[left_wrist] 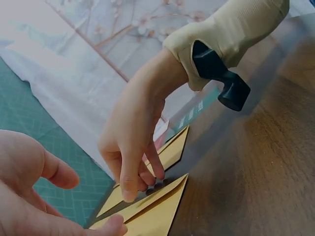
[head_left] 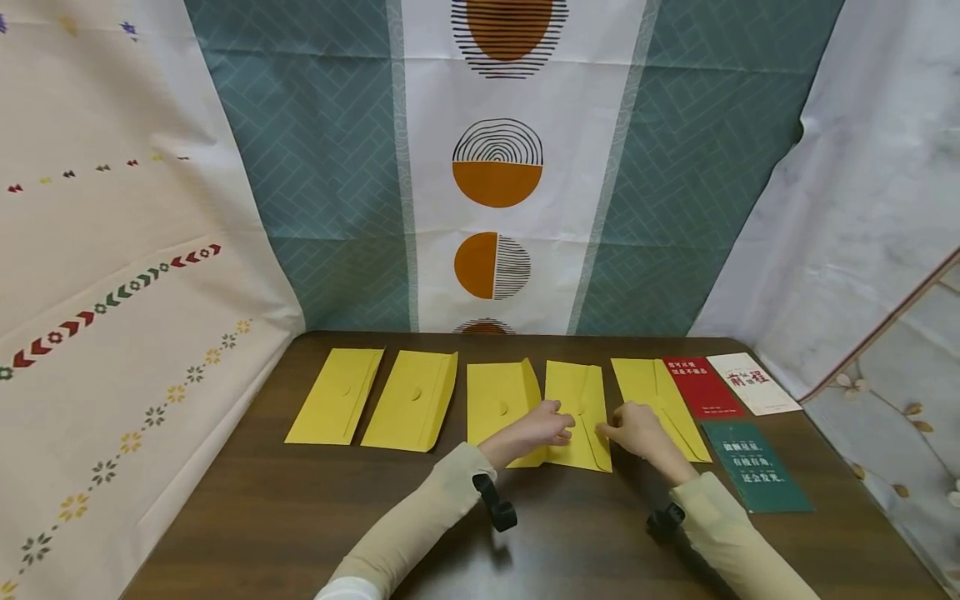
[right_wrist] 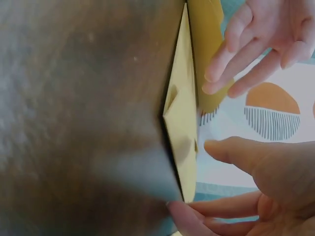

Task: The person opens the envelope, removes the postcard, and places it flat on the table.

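A yellow envelope (head_left: 573,383), fourth from the left, lies on the dark wooden table between my two hands. My left hand (head_left: 534,432) hovers at its left side, fingers apart and loosely bent, holding nothing. At its right edge is my right hand (head_left: 643,432); in the right wrist view the fingertips (right_wrist: 184,216) come close to the envelope's edge, thumb and fingers spread apart. Whether they touch it I cannot tell. Left of it, the third yellow envelope (head_left: 491,392) has its side flap raised and is partly hidden by my left hand. A fifth yellow envelope (head_left: 678,417) lies beyond my right hand.
Two more yellow envelopes, one (head_left: 333,400) at the far left and one (head_left: 405,400) beside it, lie on the table (head_left: 300,517). At right are a red card (head_left: 701,396), a white card (head_left: 757,396) and a green card (head_left: 757,492). Patterned cloth (head_left: 337,167) hangs behind.
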The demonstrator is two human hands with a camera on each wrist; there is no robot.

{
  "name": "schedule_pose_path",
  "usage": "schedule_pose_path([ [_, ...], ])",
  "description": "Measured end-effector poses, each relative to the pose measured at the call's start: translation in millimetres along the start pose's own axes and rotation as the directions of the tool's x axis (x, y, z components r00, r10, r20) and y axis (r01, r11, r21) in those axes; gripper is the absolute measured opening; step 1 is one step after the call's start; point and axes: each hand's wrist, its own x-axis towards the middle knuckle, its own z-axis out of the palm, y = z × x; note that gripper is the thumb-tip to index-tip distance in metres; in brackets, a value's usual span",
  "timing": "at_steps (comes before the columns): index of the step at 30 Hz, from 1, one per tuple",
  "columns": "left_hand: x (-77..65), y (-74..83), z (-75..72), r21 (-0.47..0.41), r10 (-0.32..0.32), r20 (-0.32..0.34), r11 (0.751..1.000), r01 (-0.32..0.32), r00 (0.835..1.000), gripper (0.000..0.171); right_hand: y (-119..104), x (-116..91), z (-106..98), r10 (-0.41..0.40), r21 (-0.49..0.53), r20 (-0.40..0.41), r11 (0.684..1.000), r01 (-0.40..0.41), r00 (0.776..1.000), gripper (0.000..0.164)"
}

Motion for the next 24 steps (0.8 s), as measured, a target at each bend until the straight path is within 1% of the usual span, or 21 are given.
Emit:
schedule_pose_path([
  [3,-2.2,-1.7,0.2,0.017,-0.006,-0.004,1.000,0.006,1.000,0.066,-3.3,0.1,4.5,0.027,-0.024,0.017,0.999,-0.026,0.999,0.042],
  [5,-3.7,-2.0,0.0,0.061,0.003,-0.010,0.998,-0.002,1.000,0.064,-6.0,0.3,6.9,0.053,-0.038,0.030,0.998,-0.052,0.998,0.042],
  [9,-6.4,-1.7,-0.5,0.156,0.012,-0.035,0.988,-0.006,0.999,0.062,-11.9,1.5,11.8,0.070,-0.049,0.045,0.997,-0.068,0.997,0.044],
  [13,-7.9,-1.4,-0.7,0.207,0.012,-0.059,0.978,0.001,0.998,0.061,-15.7,3.2,15.5,0.058,-0.114,0.055,0.992,-0.052,0.997,0.047],
  [16,-9.0,-2.0,-0.1,0.221,0.005,-0.064,0.975,0.009,0.998,0.062,-18.5,3.3,16.0,0.052,-0.151,0.056,0.988,-0.043,0.997,0.042],
  [20,-11.7,-0.8,1.6,0.237,0.002,-0.069,0.971,0.014,0.998,0.063,-22.0,2.0,12.9,0.064,-0.134,0.066,0.989,-0.054,0.996,0.033],
  [24,-16.8,1.6,4.0,0.253,0.001,-0.090,0.967,0.022,0.996,0.065,-22.2,0.0,8.8,0.073,-0.120,0.089,0.991,-0.062,0.993,0.028],
])
